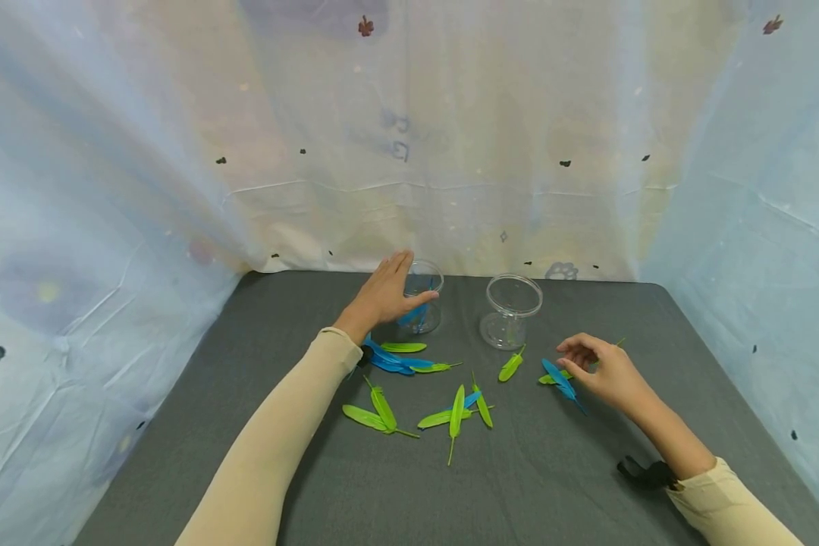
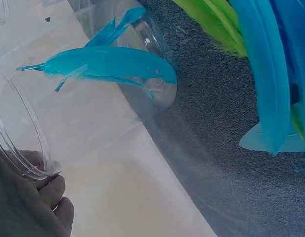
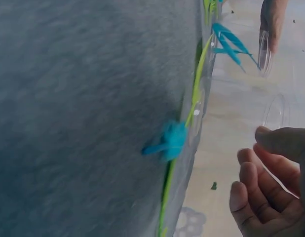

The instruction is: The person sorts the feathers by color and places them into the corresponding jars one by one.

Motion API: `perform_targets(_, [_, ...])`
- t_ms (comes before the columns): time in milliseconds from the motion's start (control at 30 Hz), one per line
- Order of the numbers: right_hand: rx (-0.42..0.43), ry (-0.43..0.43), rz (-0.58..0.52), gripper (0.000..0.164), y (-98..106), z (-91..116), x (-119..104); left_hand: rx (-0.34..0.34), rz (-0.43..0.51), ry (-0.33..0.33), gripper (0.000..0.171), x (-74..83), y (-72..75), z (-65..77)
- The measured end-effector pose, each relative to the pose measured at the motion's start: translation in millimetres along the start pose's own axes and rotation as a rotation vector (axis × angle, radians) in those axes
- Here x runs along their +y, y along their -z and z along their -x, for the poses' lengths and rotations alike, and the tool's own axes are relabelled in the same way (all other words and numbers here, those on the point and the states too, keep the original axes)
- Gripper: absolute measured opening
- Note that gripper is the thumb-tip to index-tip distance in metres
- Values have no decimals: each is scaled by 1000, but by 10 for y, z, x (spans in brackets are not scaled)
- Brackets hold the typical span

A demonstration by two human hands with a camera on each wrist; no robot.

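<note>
My left hand (image 1: 382, 292) grips the clear plastic jar (image 1: 442, 284) at the back, fingers behind its rim and thumb across the front. Blue feathers (image 2: 113, 61) stand inside that jar. To its right is a second clear jar (image 1: 515, 313), with no feathers showing in it. My right hand (image 1: 607, 373) hovers at the right with loosely bent fingers and nothing between them. Just beside its thumb, a blue feather (image 1: 561, 381) lies across a green feather (image 1: 546, 378) on the cloth.
Several blue feathers (image 1: 390, 362) lie by the left wrist with green feathers (image 1: 404, 347) around them. More green feathers (image 1: 382, 409) are scattered over the middle of the grey table (image 1: 519, 485). A single green feather (image 1: 510, 368) sits before the right jar. Patterned curtains (image 1: 484, 152) enclose the table.
</note>
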State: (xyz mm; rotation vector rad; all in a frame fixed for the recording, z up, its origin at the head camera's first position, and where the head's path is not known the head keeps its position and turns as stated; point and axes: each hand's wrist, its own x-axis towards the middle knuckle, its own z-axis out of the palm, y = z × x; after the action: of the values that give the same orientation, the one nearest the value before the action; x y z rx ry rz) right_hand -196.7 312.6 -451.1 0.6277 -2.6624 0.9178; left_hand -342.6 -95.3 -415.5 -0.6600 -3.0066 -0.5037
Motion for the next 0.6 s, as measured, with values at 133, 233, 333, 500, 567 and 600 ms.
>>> perform_targets(133, [-44, -36, 9, 14, 32, 87, 62, -4, 1, 5, 109, 1, -8, 0])
perform_targets(233, [-82, -68, 3, 13, 50, 147, 103, -4, 5, 6, 109, 2, -9, 5])
perform_targets(333, [-127, -99, -6, 12, 65, 200, 130, -4, 8, 6, 108, 8, -5, 6])
perform_targets(500, [-190, -134, -43, 13, 67, 259, 166, -2, 8, 8, 108, 9, 1, 6])
perform_targets(567, [-206, -145, -61, 14, 62, 275, 180, -3, 4, 7, 108, 5, 0, 3])
perform_targets(600, [-213, -150, -64, 14, 59, 283, 187, -3, 3, 5, 108, 3, -2, 1])
